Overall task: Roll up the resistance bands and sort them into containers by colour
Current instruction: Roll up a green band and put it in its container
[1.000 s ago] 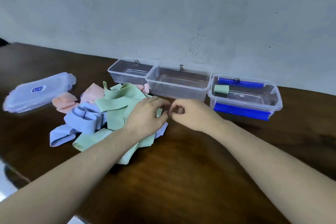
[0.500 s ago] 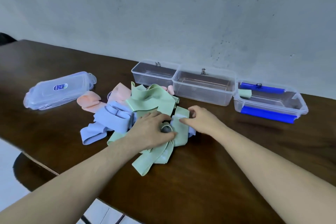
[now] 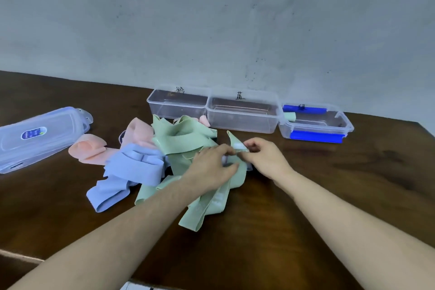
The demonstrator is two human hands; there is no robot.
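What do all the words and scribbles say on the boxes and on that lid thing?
"蓝", handwritten in black: on the back wall of the middle container.
Left container: a black handwritten mark, too scrawled to read for sure.
Right container with blue clips: a black mark, partly hidden and blurred, unreadable.
Lid at the left: a blue oval sticker, print too small to read.

Not much to report on the person: two bare forearms come in from the bottom edge, no sleeves showing anywhere up to where the shot cuts off. The left hand (image 3: pixel 209 169) and right hand (image 3: pixel 266 158) have no gloves, rings, watch or wristbands that can be seen. Fingernails are too small to make out.
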